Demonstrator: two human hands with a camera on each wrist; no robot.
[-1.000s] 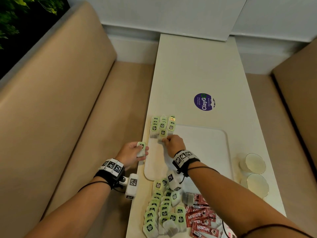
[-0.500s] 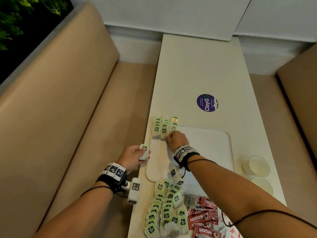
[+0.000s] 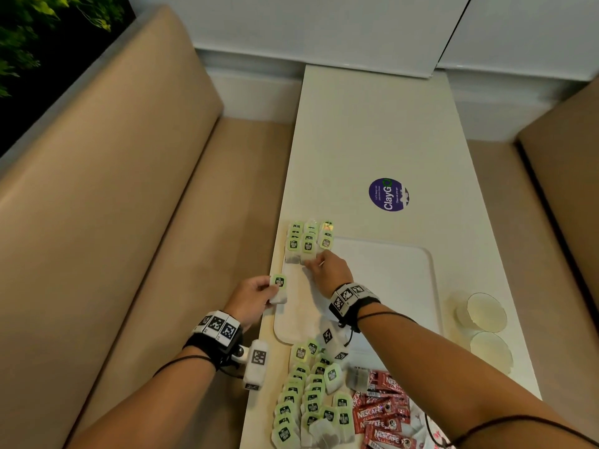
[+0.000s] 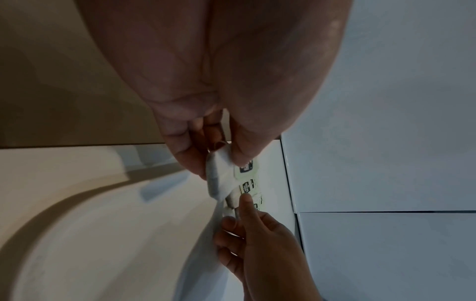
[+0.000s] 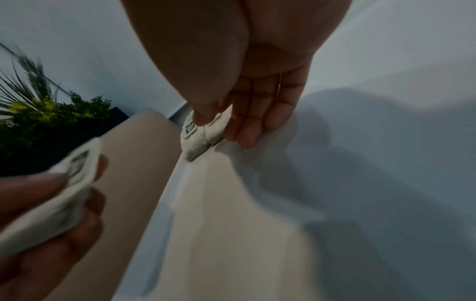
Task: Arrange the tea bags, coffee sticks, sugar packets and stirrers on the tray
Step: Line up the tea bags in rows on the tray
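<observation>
A white tray (image 3: 389, 286) lies on the table. Three short columns of green-tagged tea bags (image 3: 308, 241) fill its far left corner. My right hand (image 3: 312, 265) is at the near end of those columns, and its thumb and fingers (image 5: 247, 126) pinch the nearest tea bag (image 5: 198, 140) as it lies on the tray. My left hand (image 3: 270, 288) holds one more tea bag (image 3: 278, 288) at the tray's left edge; the bag (image 4: 219, 175) sits between thumb and fingers. A loose pile of tea bags (image 3: 308, 393) and red coffee sticks (image 3: 379, 413) lie near me.
Two clear glass cups (image 3: 486, 311) stand right of the tray. A purple round sticker (image 3: 389, 194) marks the table beyond it. Beige bench seats (image 3: 129, 222) flank the narrow table on both sides, and the table's left edge runs close to the tray.
Hardly anything has moved: my right hand stays at the near end of the tea bag columns, and my left hand keeps its bag beside the tray's left edge.
</observation>
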